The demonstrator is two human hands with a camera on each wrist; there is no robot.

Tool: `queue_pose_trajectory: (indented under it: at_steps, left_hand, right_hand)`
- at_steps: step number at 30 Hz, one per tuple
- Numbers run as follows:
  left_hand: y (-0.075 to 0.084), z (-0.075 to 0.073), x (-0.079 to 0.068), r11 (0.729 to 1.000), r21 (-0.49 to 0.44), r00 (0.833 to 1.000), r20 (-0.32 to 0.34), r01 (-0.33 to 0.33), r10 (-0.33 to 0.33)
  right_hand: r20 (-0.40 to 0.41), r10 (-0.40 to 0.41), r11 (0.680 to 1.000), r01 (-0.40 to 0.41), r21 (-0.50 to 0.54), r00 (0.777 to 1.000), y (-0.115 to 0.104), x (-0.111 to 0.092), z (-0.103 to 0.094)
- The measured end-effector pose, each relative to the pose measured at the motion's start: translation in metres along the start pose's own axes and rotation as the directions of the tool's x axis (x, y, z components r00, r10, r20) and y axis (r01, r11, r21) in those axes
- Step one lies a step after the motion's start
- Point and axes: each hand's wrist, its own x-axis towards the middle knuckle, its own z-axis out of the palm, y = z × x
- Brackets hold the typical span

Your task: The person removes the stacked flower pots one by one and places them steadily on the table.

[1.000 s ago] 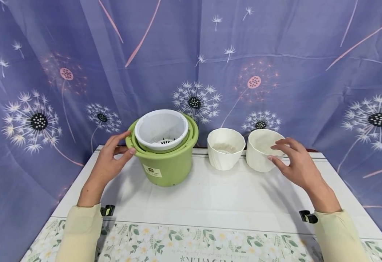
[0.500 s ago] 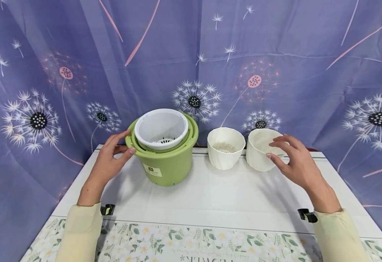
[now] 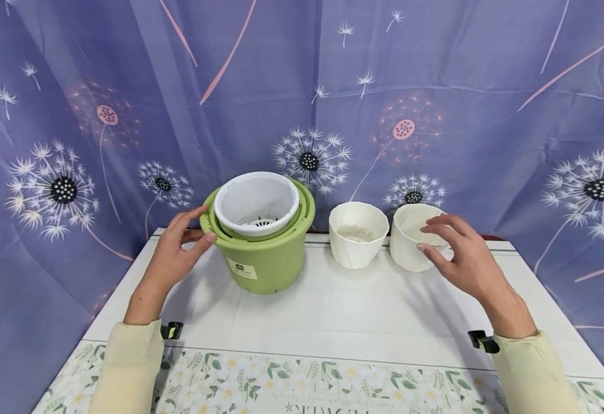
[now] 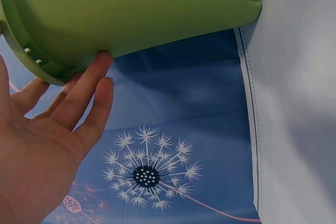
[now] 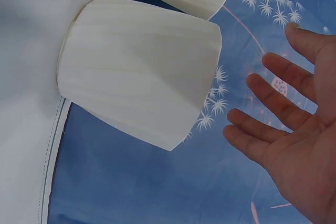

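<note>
A large green flower pot point(image 3: 266, 267) with a paper label stands upright at the left of the table. Nested inside it are another green rim and a white pot point(image 3: 256, 201) with a slotted bottom. My left hand point(image 3: 178, 253) grips the green pot's left rim, thumb at the top edge. In the left wrist view its fingers point(image 4: 86, 90) touch the wall below the rim. Over the right cream pot point(image 3: 411, 247) hovers my right hand point(image 3: 465, 259), fingers spread and holding nothing. The right wrist view shows that hand apart from the pot's wall.
A second cream pot point(image 3: 358, 236) with pale residue inside stands between the green pot and the right cream pot. Behind the table hangs a purple dandelion-print curtain point(image 3: 302, 86). The white table cover point(image 3: 322, 310) has a floral band along its front.
My right hand has shifted slightly left over the right cream pot. The left hand and all the pots stay in place.
</note>
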Motion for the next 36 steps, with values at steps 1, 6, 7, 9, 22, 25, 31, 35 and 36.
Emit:
queue_pose_trajectory:
  at_steps: [1, 6, 7, 9, 22, 25, 31, 35, 36]
  left_hand:
    - [0.0, 0.0, 0.0, 1.0, 0.0, 1.0, 0.0, 0.0, 0.0]
    - [-0.002, 0.0, 0.0, 1.0, 0.012, 1.0, 0.001, 0.004, -0.004]
    - [-0.002, 0.0, 0.0, 1.0, 0.012, 1.0, 0.002, 0.006, -0.006]
    - [-0.002, 0.0, 0.0, 1.0, 0.009, 1.0, 0.002, 0.009, -0.009]
    - [-0.004, 0.001, 0.0, 1.0, 0.002, 1.0, 0.001, 0.008, -0.008]
    - [-0.004, 0.001, 0.0, 1.0, 0.001, 1.0, 0.001, 0.008, -0.008]
    - [-0.003, 0.001, 0.0, 1.0, 0.007, 1.0, 0.002, 0.014, -0.014]
    - [-0.002, 0.001, -0.001, 1.0, 0.002, 1.0, 0.003, 0.019, -0.019]
    - [-0.002, 0.001, -0.001, 1.0, 0.001, 1.0, 0.003, 0.019, -0.019]
  right_hand:
    - [-0.001, -0.002, 1.0, 0.002, 0.0, 1.0, 0.0, 0.0, 0.0]
    - [-0.006, -0.02, 1.0, 0.02, 0.007, 1.0, -0.003, 0.002, 0.002]
    - [-0.005, -0.022, 1.0, 0.022, 0.009, 1.0, -0.003, 0.002, 0.002]
    - [0.0, -0.025, 1.0, 0.025, 0.014, 1.0, -0.005, 0.003, 0.003]
    - [0.016, -0.039, 0.998, 0.039, 0.042, 0.999, -0.013, 0.011, 0.009]
    - [0.016, -0.048, 0.998, 0.047, 0.05, 0.999, -0.016, 0.014, 0.011]
    - [0.006, -0.07, 0.995, 0.069, 0.069, 0.998, -0.023, 0.021, 0.016]
    - [0.007, -0.084, 0.993, 0.084, 0.081, 0.996, -0.028, 0.026, 0.02]
    - [0.007, -0.087, 0.993, 0.087, 0.083, 0.996, -0.029, 0.026, 0.021]
